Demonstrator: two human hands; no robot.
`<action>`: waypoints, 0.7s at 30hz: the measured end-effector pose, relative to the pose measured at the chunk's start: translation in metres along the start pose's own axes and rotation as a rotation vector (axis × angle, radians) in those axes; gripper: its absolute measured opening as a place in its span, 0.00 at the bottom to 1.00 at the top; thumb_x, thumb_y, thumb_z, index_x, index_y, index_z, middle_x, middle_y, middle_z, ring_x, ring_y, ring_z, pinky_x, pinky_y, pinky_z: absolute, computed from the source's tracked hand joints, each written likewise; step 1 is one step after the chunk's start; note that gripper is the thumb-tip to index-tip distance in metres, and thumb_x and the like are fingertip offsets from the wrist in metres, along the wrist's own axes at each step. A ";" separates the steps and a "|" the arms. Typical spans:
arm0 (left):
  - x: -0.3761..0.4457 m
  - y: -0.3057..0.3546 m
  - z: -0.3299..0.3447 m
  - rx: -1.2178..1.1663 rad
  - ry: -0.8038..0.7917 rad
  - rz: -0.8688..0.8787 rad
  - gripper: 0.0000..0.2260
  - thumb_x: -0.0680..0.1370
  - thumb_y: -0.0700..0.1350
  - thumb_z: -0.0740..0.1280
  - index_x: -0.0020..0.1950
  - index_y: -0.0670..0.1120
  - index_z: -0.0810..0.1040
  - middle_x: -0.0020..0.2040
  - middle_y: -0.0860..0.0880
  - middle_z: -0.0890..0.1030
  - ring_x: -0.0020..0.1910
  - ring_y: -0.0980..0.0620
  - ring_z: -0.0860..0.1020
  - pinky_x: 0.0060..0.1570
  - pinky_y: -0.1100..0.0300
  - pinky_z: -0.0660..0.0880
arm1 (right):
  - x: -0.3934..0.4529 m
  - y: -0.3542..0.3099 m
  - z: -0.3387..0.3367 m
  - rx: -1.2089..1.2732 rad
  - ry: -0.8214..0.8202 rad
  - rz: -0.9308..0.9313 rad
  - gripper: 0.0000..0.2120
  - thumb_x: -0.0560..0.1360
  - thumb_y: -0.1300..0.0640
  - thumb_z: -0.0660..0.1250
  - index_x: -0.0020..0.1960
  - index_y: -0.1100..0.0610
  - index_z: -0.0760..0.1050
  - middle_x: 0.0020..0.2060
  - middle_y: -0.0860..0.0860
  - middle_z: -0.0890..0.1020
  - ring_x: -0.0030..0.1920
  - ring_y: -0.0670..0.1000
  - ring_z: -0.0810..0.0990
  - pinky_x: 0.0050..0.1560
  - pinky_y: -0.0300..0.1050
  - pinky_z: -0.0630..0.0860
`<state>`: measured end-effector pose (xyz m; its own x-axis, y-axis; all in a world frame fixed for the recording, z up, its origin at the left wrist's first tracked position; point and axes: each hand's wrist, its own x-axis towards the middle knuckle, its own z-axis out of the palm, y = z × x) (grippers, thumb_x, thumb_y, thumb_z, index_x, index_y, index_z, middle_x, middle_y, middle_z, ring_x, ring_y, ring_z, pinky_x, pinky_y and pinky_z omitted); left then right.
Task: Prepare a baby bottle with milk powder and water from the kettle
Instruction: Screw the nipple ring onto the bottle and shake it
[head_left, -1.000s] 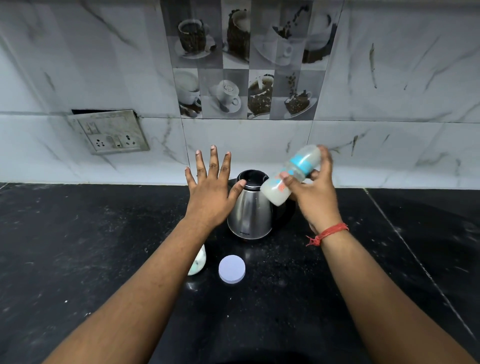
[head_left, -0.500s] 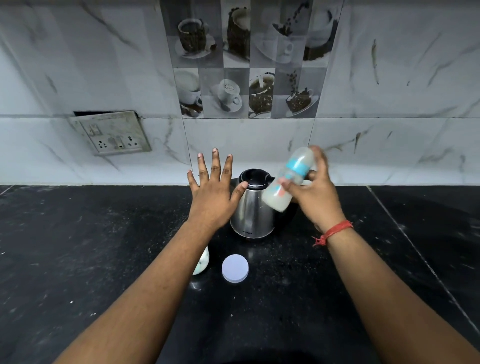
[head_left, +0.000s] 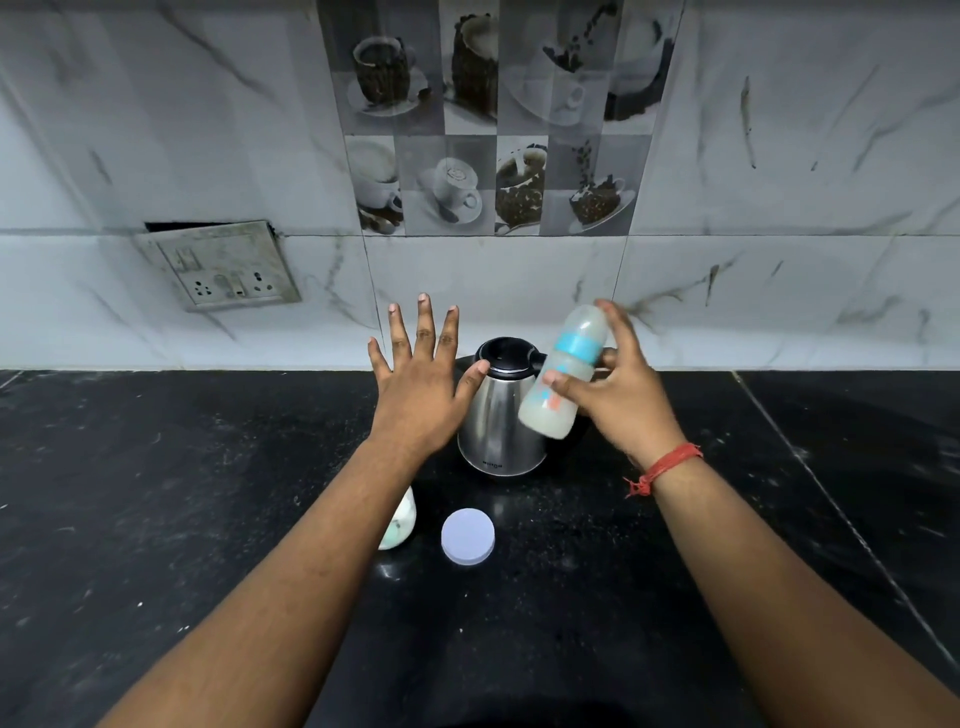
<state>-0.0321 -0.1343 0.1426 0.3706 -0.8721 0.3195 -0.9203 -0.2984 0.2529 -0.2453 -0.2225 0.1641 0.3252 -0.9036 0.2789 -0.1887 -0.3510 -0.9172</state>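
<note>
My right hand grips a baby bottle with a blue collar and a clear cap. The bottle is tilted, cap up and to the right, with cloudy white liquid in its lower end. It hangs in the air just right of a steel kettle with a black lid, which stands on the black counter. My left hand hovers flat with fingers spread, left of the kettle, thumb tip near the lid. A white container is mostly hidden under my left forearm. A round pale lid lies flat beside it.
The marble-tiled wall rises right behind the kettle. A loose, tilted socket plate hangs on the wall at the left. A seam in the counter runs diagonally at the right.
The bottle in my right hand has swung from a flatter tilt to more upright and is blurred by motion. My left hand has stayed spread beside the kettle.
</note>
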 end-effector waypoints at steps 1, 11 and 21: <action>0.000 0.001 0.000 -0.001 -0.001 -0.001 0.38 0.78 0.72 0.37 0.85 0.54 0.39 0.84 0.47 0.34 0.81 0.40 0.30 0.78 0.31 0.38 | 0.001 -0.001 0.000 0.089 0.076 0.022 0.44 0.62 0.43 0.80 0.69 0.24 0.59 0.55 0.50 0.82 0.53 0.52 0.85 0.58 0.60 0.82; 0.001 -0.003 0.002 0.006 -0.020 -0.011 0.39 0.78 0.72 0.36 0.85 0.55 0.39 0.84 0.47 0.34 0.81 0.40 0.30 0.77 0.32 0.37 | 0.003 0.007 -0.001 0.178 0.231 0.031 0.47 0.61 0.39 0.77 0.74 0.32 0.57 0.54 0.49 0.82 0.53 0.50 0.85 0.57 0.57 0.82; 0.004 -0.002 0.005 0.028 -0.042 -0.012 0.40 0.77 0.72 0.35 0.85 0.54 0.40 0.84 0.47 0.34 0.81 0.40 0.31 0.78 0.31 0.38 | 0.008 0.003 -0.002 0.295 0.207 0.028 0.42 0.63 0.44 0.79 0.70 0.29 0.59 0.58 0.54 0.81 0.55 0.57 0.85 0.58 0.66 0.81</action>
<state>-0.0292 -0.1395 0.1388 0.3766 -0.8839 0.2774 -0.9192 -0.3194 0.2303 -0.2452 -0.2315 0.1643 0.1233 -0.9531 0.2765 0.0908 -0.2666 -0.9595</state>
